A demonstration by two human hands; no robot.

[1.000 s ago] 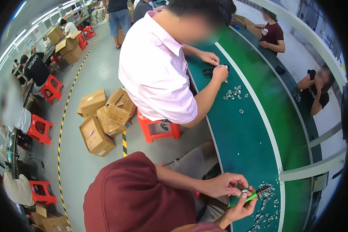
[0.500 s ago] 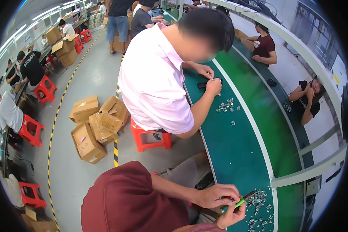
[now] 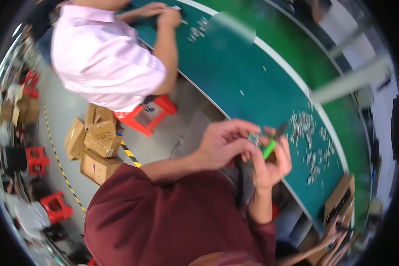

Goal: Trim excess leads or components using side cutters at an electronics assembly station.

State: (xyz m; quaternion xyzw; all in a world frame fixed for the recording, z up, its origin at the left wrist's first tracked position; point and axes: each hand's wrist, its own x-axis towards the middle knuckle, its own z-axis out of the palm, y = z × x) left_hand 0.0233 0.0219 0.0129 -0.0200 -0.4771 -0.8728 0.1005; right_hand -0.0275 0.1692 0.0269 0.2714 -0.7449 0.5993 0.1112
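A tool with a bright green handle (image 3: 269,150) and a dark pointed end lies in my right hand (image 3: 272,168), whose fingers are curled round it. Blur hides its exact kind. My left hand (image 3: 226,144) is closed in a pinch on a small shiny part (image 3: 253,138), right beside the tool. Both hands are close together above the near edge of the green worktop (image 3: 248,104). Many small silvery parts (image 3: 303,126) lie scattered on the worktop just beyond my right hand.
A person in a pink shirt (image 3: 106,57) works at the same bench, farther left. A white metal post (image 3: 350,82) slants over the far edge. A cardboard box (image 3: 340,197) and another person's arm (image 3: 312,255) are at lower right. Cartons (image 3: 99,133) and a red stool (image 3: 148,116) stand on the floor.
The view has swung, so the bench and the pink-shirted person appear farther left and up. My hands now show higher and larger, with tool and small part still held.
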